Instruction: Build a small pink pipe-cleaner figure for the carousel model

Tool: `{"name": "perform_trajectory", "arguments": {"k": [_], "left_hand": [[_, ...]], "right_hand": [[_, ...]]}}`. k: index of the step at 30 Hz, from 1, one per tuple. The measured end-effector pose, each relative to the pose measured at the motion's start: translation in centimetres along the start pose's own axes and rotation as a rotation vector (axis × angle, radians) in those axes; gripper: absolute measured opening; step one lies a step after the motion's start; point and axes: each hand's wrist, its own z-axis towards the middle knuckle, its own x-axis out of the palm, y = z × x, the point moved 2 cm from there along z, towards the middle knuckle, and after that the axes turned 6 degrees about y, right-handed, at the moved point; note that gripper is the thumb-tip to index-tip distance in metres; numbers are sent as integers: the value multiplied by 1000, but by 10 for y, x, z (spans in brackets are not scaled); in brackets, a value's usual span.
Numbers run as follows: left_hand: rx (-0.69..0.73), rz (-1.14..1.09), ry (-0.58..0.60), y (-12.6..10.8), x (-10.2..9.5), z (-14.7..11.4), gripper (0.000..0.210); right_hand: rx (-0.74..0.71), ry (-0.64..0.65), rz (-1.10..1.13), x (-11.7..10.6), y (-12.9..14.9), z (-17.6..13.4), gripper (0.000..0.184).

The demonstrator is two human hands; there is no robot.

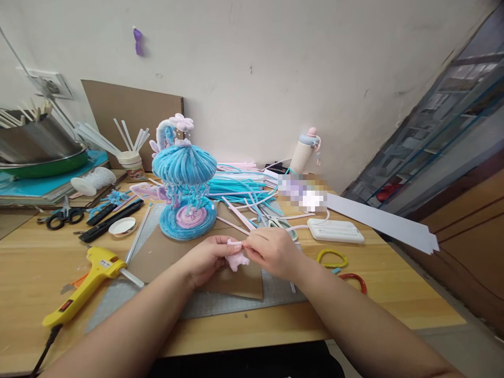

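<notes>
1. The left grip [210, 257] holds a small pale pink fuzzy piece [236, 262] between thumb and fingers.
2. The right grip [273, 253] is narrow, its fingertips pinching the right-hand end of that same piece (what lies right between the tips is hidden), so the piece sits between both hands.
3. Below the grips lies a brown cardboard sheet [238, 287], on top of a grey mat [283, 294], on the wooden bench [409, 294].
4. Just beyond the left grip stands a blue fuzzy model [184, 165] with a domed top and a round base, pink at its centre.
5. Beyond both grips, bundled blue fuzzy stems [236, 186] lie behind the model.
6. Well left of the left grip rests a yellow glue gun [103, 266]; farther out on that side are black-handled scissors [65, 216].
7. To the right of the right grip lie a yellow loop handle [334, 265], a red handle [363, 282] and, slightly farther off, a white rectangular device [335, 232].
8. Farthest beyond the right grip, a pale bottle [302, 153] stands near the wall [255, 94].
</notes>
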Motion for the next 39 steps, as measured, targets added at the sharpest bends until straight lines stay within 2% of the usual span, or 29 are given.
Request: {"name": "perform_trajectory", "arguments": {"k": [4,7,10,14,21,29,31,36,39], "left_hand": [[53,-143,12,2,2,2,17],[120,-211,-20,-1,4,2,16],[176,-220,-38,-6,5,1,17],[178,-221,-38,-7,6,0,21],[178,-309,-70,-2,4,0,14],[149,-218,16,-9,7,-3,12],[170,-168,16,-10,9,-3,12],[254,-108,-68,-12,11,-4,17],[308,-81,-125,-12,11,-4,21]], "right_hand": [[85,-85,195,0,1,1,17],[161,-78,417,-2,2,2,14],[184,-56,517,-5,2,2,16],[154,-35,523,-5,1,2,20],[169,-48,468,1,-1,2,13],[123,-96,472,-2,-5,2,11],[208,-109,537,0,-6,2,11],[540,-190,860,11,-6,2,18],[639,-241,1006,15,-3,4,22]]}}
